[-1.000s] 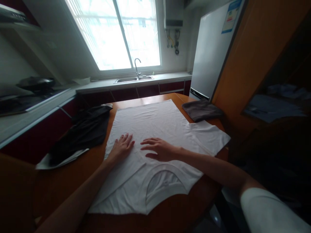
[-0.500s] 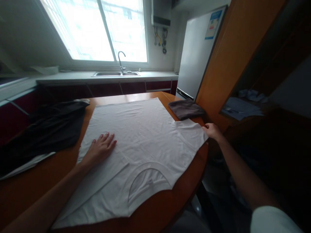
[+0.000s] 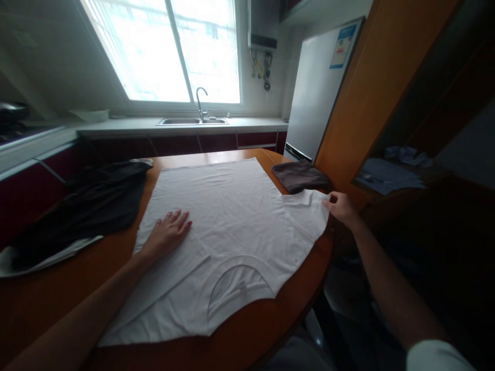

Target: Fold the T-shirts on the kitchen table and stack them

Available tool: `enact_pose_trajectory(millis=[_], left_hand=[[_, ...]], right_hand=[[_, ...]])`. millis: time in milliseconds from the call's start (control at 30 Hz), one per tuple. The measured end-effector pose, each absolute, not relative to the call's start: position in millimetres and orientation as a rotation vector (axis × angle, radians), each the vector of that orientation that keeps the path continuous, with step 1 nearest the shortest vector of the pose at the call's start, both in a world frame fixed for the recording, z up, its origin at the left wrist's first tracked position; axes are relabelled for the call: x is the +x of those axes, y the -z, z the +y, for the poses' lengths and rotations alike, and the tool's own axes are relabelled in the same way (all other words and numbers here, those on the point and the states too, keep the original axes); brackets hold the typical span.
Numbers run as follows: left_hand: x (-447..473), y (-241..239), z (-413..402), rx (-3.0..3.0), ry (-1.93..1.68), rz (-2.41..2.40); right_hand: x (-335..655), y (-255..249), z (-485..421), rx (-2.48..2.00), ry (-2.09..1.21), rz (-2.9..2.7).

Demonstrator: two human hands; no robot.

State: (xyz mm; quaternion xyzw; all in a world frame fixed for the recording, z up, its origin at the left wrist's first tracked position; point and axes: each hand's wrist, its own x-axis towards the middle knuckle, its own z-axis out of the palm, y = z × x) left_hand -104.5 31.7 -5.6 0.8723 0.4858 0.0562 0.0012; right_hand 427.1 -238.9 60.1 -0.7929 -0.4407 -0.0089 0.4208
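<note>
Round orange-brown wooden surface (image 3: 69, 293) in a kitchen carries a white cotton T-shirt (image 3: 232, 206) spread flat, collar toward me. My left hand (image 3: 168, 233) lies open, pressing the cloth; my right hand (image 3: 340, 207) pinches the short sleeve (image 3: 307, 210) at the rim. A firm left palm should prevent dragging. Black crumpled garment (image 3: 96, 206) and folded brown cloth (image 3: 299, 176) flank it; the shirt's middle lies free.

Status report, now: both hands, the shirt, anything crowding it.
Left hand flat on white T-shirt, open. Right hand pinching its sleeve edge at the table rim. Folded brown cloth beside that sleeve; black garment left of the shirt.
</note>
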Motion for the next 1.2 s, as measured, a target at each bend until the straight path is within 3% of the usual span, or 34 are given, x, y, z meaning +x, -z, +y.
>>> enact_pose_trajectory(millis=[167,367,700,1000,1100,1200], left_hand=[[-102.8,0.5,28.1,2.721,-0.129,1.531],[-102.4,-0.2,26.6,2.728,-0.141,1.532],[-100.1,-2.3,20.8,2.703,-0.114,1.545],[-100.0,-4.5,16.6,2.678,-0.314,1.518],[-99.4,-28.0,6.8,2.729,-0.574,1.224],[-88.3,-61.2,-17.6,2.758,-0.604,0.721]], right_hand=[[337.4,-104.3,-213.8,-1.680,-0.056,-1.414],[267.5,-93.4,-185.5,-1.440,-0.526,-1.826],[329.2,-82.7,-115.6,-1.659,-0.232,-1.760],[330.5,-37.5,-56.8,-1.732,-0.332,-1.997],[344.4,-37.5,-53.6,-1.596,-0.454,-1.891],[363.9,-38.0,-56.8,-1.475,-0.574,-1.736]])
